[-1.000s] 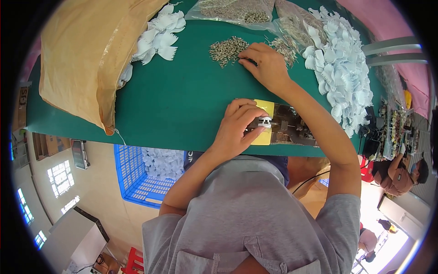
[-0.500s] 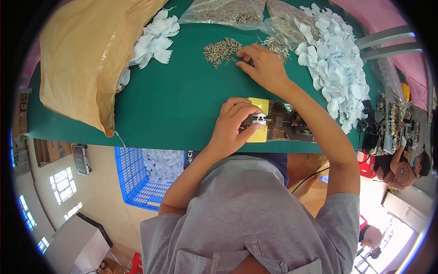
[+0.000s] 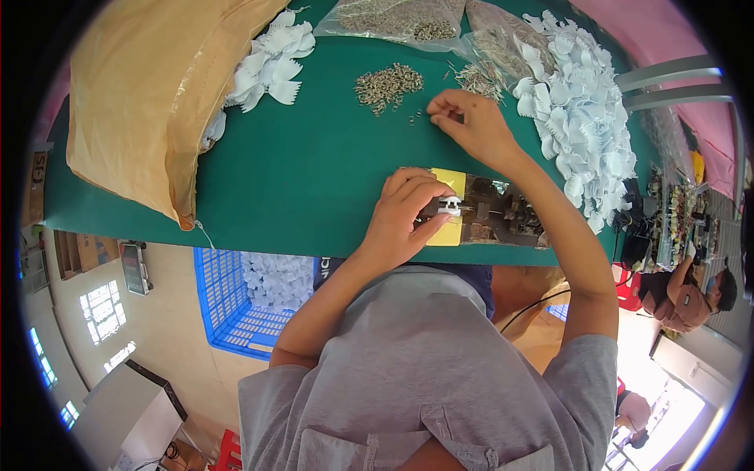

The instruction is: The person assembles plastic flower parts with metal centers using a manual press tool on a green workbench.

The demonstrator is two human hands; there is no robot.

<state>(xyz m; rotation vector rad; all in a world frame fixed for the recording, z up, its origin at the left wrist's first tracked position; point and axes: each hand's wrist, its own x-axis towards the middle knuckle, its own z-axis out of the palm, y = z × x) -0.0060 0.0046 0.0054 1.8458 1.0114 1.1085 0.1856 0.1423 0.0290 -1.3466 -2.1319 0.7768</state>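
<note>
My left hand is closed on a small white plastic part, holding it at the yellow plate of a dark metal fixture at the table's near edge. Above the fixture, my right hand has its thumb and forefinger brought together; anything between them is too small to make out. Just left of those fingertips lie a few stray metal bits. Beyond them is a heap of small metal pieces, seemingly springs or clips. Thin metal pins form another heap behind my right hand.
A large tan sack leans on the green table at left, beside white toothed plastic pieces. More white pieces are heaped at right. Clear bags of metal parts lie at the back. A blue crate stands below.
My right hand has drawn back from the heap of small metal pieces, to the right and nearer me; a few bits now lie apart from the heap. My left hand stays on the white part.
</note>
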